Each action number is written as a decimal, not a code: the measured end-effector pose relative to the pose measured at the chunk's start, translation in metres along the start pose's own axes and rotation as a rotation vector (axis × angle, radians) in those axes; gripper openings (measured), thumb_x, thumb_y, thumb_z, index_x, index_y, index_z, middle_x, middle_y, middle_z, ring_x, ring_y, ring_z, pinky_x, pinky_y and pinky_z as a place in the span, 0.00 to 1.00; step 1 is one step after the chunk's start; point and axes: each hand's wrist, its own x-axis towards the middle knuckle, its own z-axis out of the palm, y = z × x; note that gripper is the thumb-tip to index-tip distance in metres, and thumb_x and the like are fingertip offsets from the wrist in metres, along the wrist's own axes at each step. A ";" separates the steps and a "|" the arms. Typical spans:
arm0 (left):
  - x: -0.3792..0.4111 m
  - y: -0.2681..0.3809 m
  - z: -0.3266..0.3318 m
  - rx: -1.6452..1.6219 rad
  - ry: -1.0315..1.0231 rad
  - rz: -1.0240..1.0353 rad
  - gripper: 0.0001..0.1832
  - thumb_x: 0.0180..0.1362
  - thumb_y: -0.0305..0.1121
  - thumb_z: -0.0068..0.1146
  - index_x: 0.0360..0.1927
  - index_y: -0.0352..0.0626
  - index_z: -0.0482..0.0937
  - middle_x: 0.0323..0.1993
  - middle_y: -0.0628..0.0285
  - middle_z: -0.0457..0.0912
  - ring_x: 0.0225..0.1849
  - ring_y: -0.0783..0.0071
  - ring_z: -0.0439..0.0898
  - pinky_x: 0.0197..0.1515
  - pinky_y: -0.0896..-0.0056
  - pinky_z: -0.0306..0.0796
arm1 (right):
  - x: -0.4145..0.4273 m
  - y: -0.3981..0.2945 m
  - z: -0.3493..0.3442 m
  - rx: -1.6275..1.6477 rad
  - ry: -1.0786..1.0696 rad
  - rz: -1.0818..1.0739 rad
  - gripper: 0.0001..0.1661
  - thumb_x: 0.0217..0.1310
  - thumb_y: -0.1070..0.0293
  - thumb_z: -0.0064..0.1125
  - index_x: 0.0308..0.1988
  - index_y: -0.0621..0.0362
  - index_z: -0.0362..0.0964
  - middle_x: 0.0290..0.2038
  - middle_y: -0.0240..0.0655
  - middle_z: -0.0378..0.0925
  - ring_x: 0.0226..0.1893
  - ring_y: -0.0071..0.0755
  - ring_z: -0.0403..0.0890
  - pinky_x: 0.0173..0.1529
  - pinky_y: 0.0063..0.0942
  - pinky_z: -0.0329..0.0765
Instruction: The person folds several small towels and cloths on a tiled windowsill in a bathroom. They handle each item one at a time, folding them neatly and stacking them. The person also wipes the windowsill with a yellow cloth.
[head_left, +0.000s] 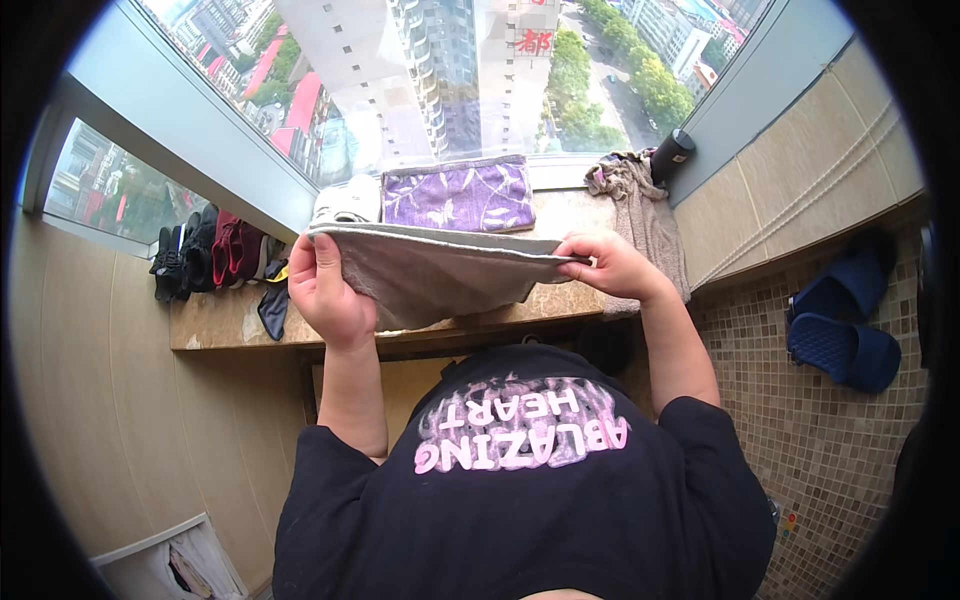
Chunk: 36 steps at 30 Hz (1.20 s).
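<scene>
A grey cloth (442, 281), which looks like a folded towel, hangs between my two hands above the stone window sill (214, 319). My left hand (330, 292) pinches its left upper corner, thumb on the near side. At the opposite corner my right hand (607, 262) grips the edge between thumb and fingers. The upper edge is pulled fairly straight, and two layers show there. Just beyond it lies a folded purple towel (457, 193) with a pale leaf pattern, partly hidden by the grey cloth. White shoes or a white bundle (349, 201) sit left of the purple towel.
Several shoes (225, 251) line the sill's left end, near a dark cloth (273, 309). A crumpled brown towel (649, 217) drapes over the right end beside a black cylinder (673, 156). White cords (795, 199) hang at right. Blue slippers (844, 341) rest on the mosaic floor (739, 375).
</scene>
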 end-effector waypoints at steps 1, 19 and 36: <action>0.000 -0.001 -0.001 0.001 0.001 0.003 0.10 0.70 0.31 0.50 0.44 0.33 0.78 0.41 0.57 0.84 0.42 0.73 0.81 0.47 0.71 0.75 | 0.001 -0.001 0.002 -0.075 0.003 -0.028 0.05 0.64 0.75 0.61 0.39 0.64 0.77 0.36 0.32 0.78 0.36 0.22 0.77 0.42 0.22 0.75; 0.009 -0.025 -0.033 0.184 0.083 -0.039 0.10 0.71 0.32 0.50 0.44 0.35 0.77 0.38 0.65 0.82 0.36 0.85 0.76 0.39 0.82 0.68 | 0.001 0.003 -0.033 0.559 0.114 0.200 0.20 0.58 0.76 0.67 0.51 0.64 0.75 0.39 0.29 0.81 0.41 0.19 0.79 0.48 0.20 0.76; 0.014 -0.061 -0.083 0.390 0.016 -0.541 0.10 0.66 0.34 0.59 0.42 0.38 0.81 0.32 0.72 0.81 0.32 0.89 0.72 0.36 0.83 0.66 | 0.025 0.044 -0.015 0.817 0.294 0.403 0.10 0.70 0.62 0.57 0.47 0.51 0.72 0.40 0.20 0.75 0.38 0.16 0.76 0.40 0.29 0.84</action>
